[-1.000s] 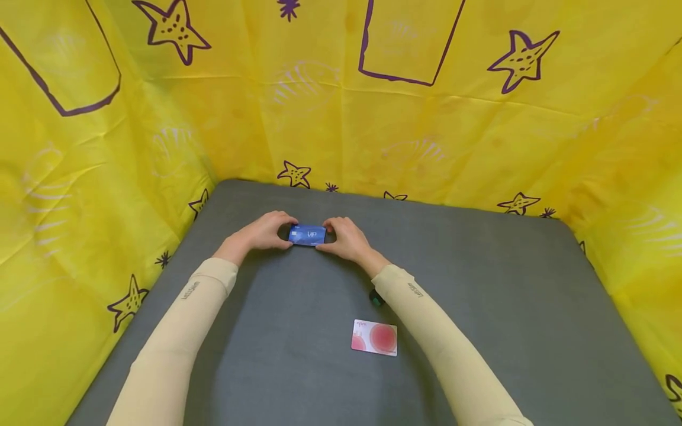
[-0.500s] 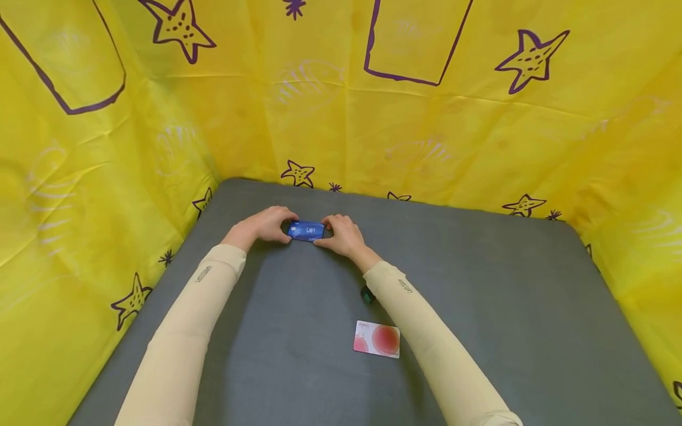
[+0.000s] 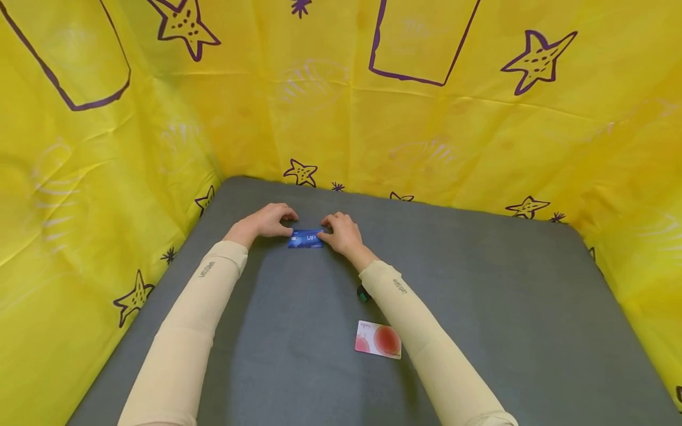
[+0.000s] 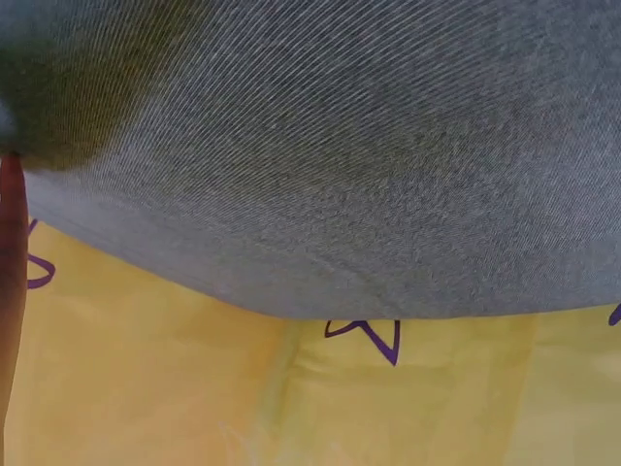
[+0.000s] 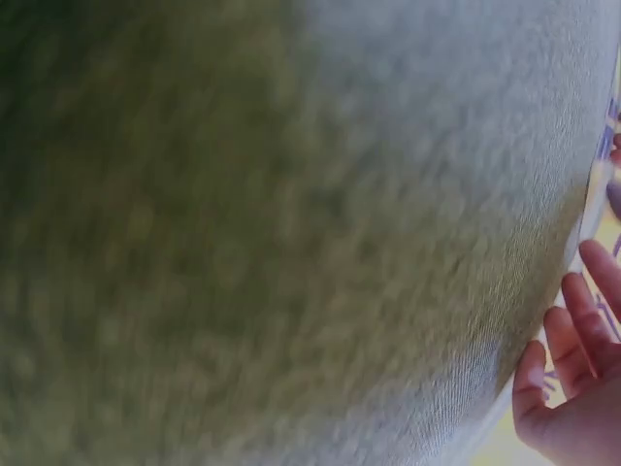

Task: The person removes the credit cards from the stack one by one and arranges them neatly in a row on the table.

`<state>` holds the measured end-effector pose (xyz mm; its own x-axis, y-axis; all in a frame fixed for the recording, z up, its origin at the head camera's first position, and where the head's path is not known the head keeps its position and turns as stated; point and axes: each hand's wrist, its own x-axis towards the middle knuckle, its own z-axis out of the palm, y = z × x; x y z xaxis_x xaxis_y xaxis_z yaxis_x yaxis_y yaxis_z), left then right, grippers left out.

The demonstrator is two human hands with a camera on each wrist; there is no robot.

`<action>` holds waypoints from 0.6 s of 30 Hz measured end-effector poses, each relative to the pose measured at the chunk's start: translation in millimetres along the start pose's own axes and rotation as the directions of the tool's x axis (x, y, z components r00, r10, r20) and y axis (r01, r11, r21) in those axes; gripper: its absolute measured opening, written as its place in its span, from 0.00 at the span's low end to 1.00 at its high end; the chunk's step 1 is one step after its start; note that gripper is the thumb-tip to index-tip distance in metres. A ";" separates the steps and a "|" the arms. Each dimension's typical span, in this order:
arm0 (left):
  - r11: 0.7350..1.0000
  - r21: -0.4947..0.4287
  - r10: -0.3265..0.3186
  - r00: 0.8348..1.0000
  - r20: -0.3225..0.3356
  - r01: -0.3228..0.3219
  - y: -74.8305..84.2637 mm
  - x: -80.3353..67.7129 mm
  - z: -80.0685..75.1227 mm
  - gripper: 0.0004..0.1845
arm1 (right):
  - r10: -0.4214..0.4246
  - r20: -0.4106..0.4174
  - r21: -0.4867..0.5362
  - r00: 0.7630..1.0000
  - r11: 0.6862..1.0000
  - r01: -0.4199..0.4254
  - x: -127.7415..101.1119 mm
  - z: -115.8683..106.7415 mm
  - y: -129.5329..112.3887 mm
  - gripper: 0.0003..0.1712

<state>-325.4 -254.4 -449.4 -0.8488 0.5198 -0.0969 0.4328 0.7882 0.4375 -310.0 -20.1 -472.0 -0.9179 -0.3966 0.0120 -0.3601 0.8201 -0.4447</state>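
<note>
A blue card [image 3: 306, 239] with "VIP" lettering lies toward the far side of the grey table [image 3: 288, 331]. My left hand [image 3: 268, 220] is at its left end, thumb tip right at the upper left corner and fingers spread above. Mirroring it, my right hand [image 3: 343, 235] has its thumb at the card's upper right corner, with the fingertips lifted off beyond the edge. In the right wrist view the fingers [image 5: 574, 335] look loosely bent and separated. Only one finger [image 4: 12, 272] of the left hand shows in the left wrist view.
A white and pink card [image 3: 378, 339] with red circles lies nearer, beside the right sleeve [image 3: 426, 337]. Something small, dark and green [image 3: 363, 293] shows at that sleeve's edge. Yellow patterned cloth [image 3: 351, 118] walls the table's back and sides.
Both hands pinched the blue card by its ends before; now the fingers have come off it. The card sits slightly closer to me, below the fingertips.
</note>
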 end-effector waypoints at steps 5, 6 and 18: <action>0.999 0.002 -0.038 0.999 0.009 0.038 1.4 -5.0 2.1 0.32 | -0.031 0.048 0.036 0.998 0.999 0.029 -1.3 -3.7 5.1 0.30; 0.999 0.003 -0.041 0.999 0.012 0.041 1.8 -6.0 2.5 0.34 | -0.038 0.061 0.040 0.997 0.999 0.036 -1.4 -4.4 6.5 0.32; 1.000 -0.003 -0.027 1.000 0.007 0.027 -1.2 -11.7 4.1 0.33 | -0.082 0.125 0.089 0.989 0.994 0.071 -1.6 -7.9 12.7 0.32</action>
<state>-314.7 -260.1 -452.4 -0.8580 0.5007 -0.1145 0.4091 0.8009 0.4372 -314.5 -5.8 -470.6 -0.8573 -0.5109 -0.0637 -0.4083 0.7501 -0.5203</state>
